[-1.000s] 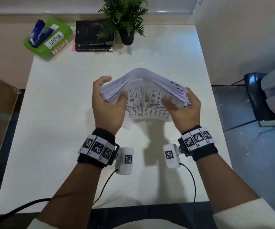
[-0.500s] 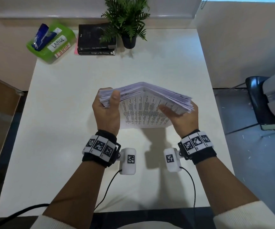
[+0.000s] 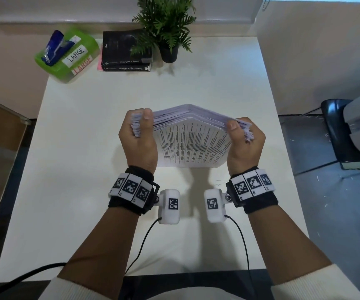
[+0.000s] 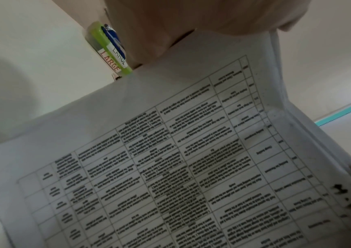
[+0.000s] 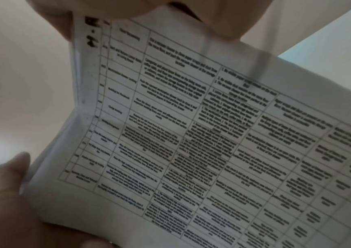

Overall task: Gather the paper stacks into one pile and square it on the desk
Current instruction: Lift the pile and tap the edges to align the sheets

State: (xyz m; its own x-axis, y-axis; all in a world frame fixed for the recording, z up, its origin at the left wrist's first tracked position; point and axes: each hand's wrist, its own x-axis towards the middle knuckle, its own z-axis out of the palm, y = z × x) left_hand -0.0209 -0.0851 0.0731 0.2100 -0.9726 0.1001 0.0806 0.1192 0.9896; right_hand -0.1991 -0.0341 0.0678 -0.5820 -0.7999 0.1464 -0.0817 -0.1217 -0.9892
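Note:
One thick pile of printed paper stands upright on its long edge on the white desk, bowed toward me in the middle. My left hand grips its left end, thumb on the near face. My right hand grips its right end the same way. The sheet edges at both ends look uneven. In the left wrist view the printed table on the near sheet fills the frame under my palm. The right wrist view shows the same sheet with my thumb at its lower left.
At the back of the desk sit a green box labelled LARGE, two stacked black books and a potted plant. A wall runs along the desk's right side. A dark chair stands on the floor to the right.
Both hands have shifted from holding the pile loosely from below to gripping its two ends. The pile has tipped up onto its edge and come slightly nearer to me.

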